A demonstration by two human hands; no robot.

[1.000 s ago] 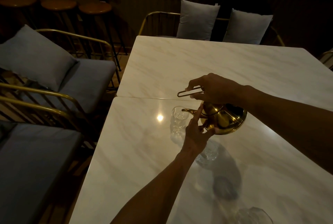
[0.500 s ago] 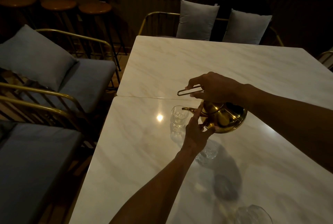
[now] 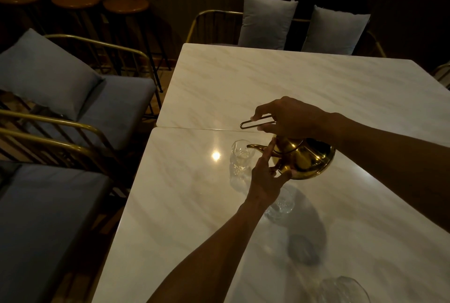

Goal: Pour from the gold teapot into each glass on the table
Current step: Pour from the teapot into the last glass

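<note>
Dim light fell on the pale marble-patterned table. Above it, the right hand gripped the wire loop handle of the shiny gold metal teapot, tilted with its spout over the small clear glass. The left hand pressed fingers against the lid, apparently steadying it.

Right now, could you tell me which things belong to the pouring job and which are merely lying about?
Job: gold teapot, far glass, middle glass, near glass, right hand, left hand.
Lying about: grey cushions, stools.
</note>
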